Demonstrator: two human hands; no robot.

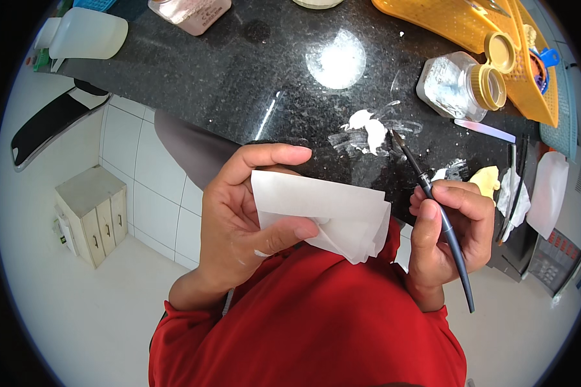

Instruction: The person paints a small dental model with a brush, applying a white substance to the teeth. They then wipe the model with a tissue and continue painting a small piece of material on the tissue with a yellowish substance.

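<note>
In my left hand (232, 226) is a small stack of thin, translucent white paper sheets (323, 203), pressed under the thumb, with a white smear on the thumb's base. My right hand (452, 232) grips a slim dark brush (456, 263) between thumb and fingers; its dark tip points up toward a dab of white paste (371, 129) smeared on the black speckled counter (252, 84). Near the right hand lie a yellow lump (484, 179) and more white smears.
An open clear jar with gold lid (452, 87), orange perforated trays (432, 19), thin tools (484, 129) and a grey keypad device (552, 258) crowd the right. A translucent bottle (87, 35) and pink container (190, 13) stand at the back. A small cabinet (90, 200) is on the floor at left.
</note>
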